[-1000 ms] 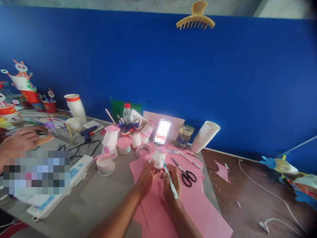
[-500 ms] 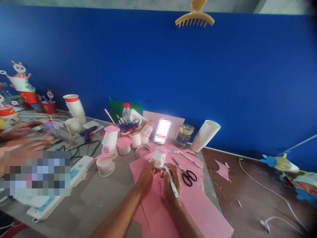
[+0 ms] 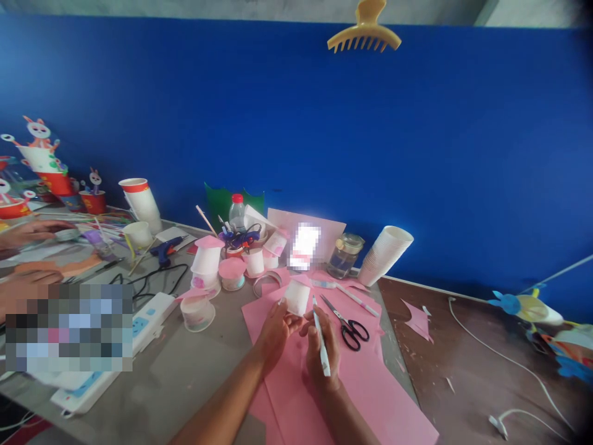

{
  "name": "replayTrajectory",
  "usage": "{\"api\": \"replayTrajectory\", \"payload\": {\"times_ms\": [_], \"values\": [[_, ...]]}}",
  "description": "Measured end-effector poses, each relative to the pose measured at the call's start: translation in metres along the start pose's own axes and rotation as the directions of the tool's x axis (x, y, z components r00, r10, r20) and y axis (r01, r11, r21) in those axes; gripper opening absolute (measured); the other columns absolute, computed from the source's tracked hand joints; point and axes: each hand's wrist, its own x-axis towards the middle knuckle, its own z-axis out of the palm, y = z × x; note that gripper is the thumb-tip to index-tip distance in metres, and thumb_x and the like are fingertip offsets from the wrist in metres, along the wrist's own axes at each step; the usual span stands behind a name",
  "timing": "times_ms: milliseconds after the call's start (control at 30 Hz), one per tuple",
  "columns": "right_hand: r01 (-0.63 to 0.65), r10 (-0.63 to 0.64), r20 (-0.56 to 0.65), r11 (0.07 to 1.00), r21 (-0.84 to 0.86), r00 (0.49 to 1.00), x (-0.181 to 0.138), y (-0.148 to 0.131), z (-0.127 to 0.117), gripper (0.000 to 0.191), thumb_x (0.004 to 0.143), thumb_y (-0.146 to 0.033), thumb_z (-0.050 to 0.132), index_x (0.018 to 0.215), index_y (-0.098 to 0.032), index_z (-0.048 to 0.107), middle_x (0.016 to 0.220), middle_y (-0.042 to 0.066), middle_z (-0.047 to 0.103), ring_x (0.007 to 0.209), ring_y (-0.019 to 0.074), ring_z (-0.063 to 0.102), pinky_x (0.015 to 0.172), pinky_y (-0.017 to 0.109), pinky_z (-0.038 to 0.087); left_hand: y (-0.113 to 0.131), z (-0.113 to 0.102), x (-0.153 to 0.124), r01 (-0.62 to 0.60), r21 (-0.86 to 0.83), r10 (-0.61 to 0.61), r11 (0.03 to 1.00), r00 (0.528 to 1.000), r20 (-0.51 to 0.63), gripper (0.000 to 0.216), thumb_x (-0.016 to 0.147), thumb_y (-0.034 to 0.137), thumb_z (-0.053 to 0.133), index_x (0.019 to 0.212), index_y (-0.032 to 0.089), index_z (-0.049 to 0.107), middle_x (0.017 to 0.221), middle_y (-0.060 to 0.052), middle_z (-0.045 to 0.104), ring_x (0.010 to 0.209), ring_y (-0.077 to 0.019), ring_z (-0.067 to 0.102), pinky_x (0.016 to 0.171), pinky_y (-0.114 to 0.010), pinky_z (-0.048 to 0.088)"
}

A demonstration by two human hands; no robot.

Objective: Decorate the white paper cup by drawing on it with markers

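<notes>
My left hand (image 3: 274, 329) grips a small white paper cup (image 3: 296, 297) from below, holding it over a pink paper sheet (image 3: 319, 395). My right hand (image 3: 320, 346) is closed on a white pen with a blue tip (image 3: 320, 337), and its tip is near the cup's right side. Black-handled scissors (image 3: 348, 321) lie just right of my right hand on the pink sheet.
Decorated paper cups (image 3: 206, 266), a glue gun (image 3: 165, 248), a power strip (image 3: 139, 318), a water bottle (image 3: 237, 213), a glass jar (image 3: 343, 254) and a stack of white cups (image 3: 383, 253) crowd the table. Another person's hands (image 3: 28, 235) work at the far left. A white cable (image 3: 500, 361) lies on the brown surface at the right.
My right hand has turned the pen more upright, its tip shifting slightly right off the cup. The other person's hands at the left have moved apart.
</notes>
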Motion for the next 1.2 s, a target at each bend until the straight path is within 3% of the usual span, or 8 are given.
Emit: {"api": "replayTrajectory", "payload": {"times_ms": [167, 367, 533, 667, 800, 1000, 1200], "values": [[0.113, -0.107, 0.074, 0.99, -0.08, 0.991, 0.005, -0.007, -0.007, 0.029, 0.097, -0.024, 0.048, 0.124, -0.024, 0.056, 0.098, 0.006, 0.065, 0.087, 0.0198, 0.064, 0.074, 0.036, 0.055, 0.001, 0.0, 0.0, 0.018, -0.01, -0.018, 1.0, 1.0, -0.026, 0.048, 0.077, 0.065, 0.062, 0.092, 0.019, 0.065, 0.089, -0.012, 0.07, 0.108, -0.0315, 0.064, 0.106, -0.049, 0.041], [0.176, -0.165, 0.066, 0.957, -0.23, 0.984, 0.007, -0.002, -0.006, 0.03, 0.095, -0.019, 0.051, 0.125, -0.022, 0.053, 0.107, 0.009, 0.064, 0.099, 0.0229, 0.062, 0.079, 0.038, 0.054, 0.002, 0.001, 0.003, 0.059, -0.025, -0.061, 0.998, 0.996, -0.058, 0.055, 0.074, 0.069, 0.062, 0.087, 0.016, 0.065, 0.092, -0.013, 0.072, 0.103, -0.0304, 0.065, 0.103, -0.048, 0.041], [0.176, -0.149, 0.118, 0.947, -0.268, 0.982, 0.008, -0.002, -0.007, 0.035, 0.094, -0.018, 0.051, 0.129, -0.021, 0.048, 0.111, 0.011, 0.061, 0.104, 0.0241, 0.059, 0.084, 0.041, 0.053, 0.002, 0.0, 0.001, 0.042, -0.031, -0.04, 0.999, 0.997, 0.068, 0.052, 0.077, 0.062, 0.065, 0.095, 0.013, 0.07, 0.093, -0.012, 0.074, 0.087, -0.024, 0.066, 0.089, -0.039, 0.046], [0.117, -0.087, 0.108, 0.944, -0.309, 0.99, 0.01, 0.0, -0.01, 0.031, 0.094, -0.019, 0.051, 0.124, -0.02, 0.052, 0.103, 0.009, 0.057, 0.093, 0.0225, 0.058, 0.078, 0.039, 0.052, 0.002, 0.001, -0.004, 0.03, -0.026, -0.025, 0.999, 0.983, 0.183, 0.042, 0.082, 0.052, 0.066, 0.093, 0.012, 0.069, 0.086, -0.009, 0.071, 0.075, -0.0178, 0.06, 0.074, -0.032, 0.045], [0.079, -0.059, 0.075, 0.95, -0.302, 0.995, 0.01, 0.007, -0.014, 0.033, 0.094, -0.025, 0.05, 0.126, -0.02, 0.052, 0.104, 0.01, 0.053, 0.094, 0.0238, 0.056, 0.077, 0.04, 0.051, 0.003, 0.004, -0.01, 0.07, 0.012, -0.071, 0.997, 0.971, 0.228, 0.038, 0.077, 0.048, 0.074, 0.093, 0.013, 0.067, 0.08, -0.006, 0.066, 0.07, -0.0145, 0.056, 0.064, -0.027, 0.042], [0.08, -0.069, 0.051, 0.966, -0.246, 0.996, 0.011, 0.012, -0.016, 0.042, 0.094, -0.032, 0.051, 0.134, -0.02, 0.047, 0.111, 0.012, 0.053, 0.098, 0.0258, 0.056, 0.08, 0.042, 0.049, 0.01, 0.007, -0.016, 0.151, 0.17, -0.195, 0.974, 0.939, 0.283, 0.057, 0.063, 0.053, 0.083, 0.101, 0.016, 0.064, 0.061, 0.004, 0.052, 0.05, -0.0073, 0.04, 0.047, -0.022, 0.024], [0.094, -0.087, 0.041, 0.964, -0.25, 0.995, 0.011, 0.012, -0.015, 0.041, 0.095, -0.029, 0.049, 0.135, -0.02, 0.045, 0.112, 0.013, 0.054, 0.1, 0.0259, 0.055, 0.082, 0.042, 0.049, 0.012, 0.005, -0.013, 0.108, 0.211, -0.166, 0.971, 0.945, 0.28, 0.055, 0.06, 0.057, 0.082, 0.092, 0.016, 0.062, 0.06, 0.005, 0.05, 0.047, -0.0057, 0.037, 0.046, -0.021, 0.025]]}}
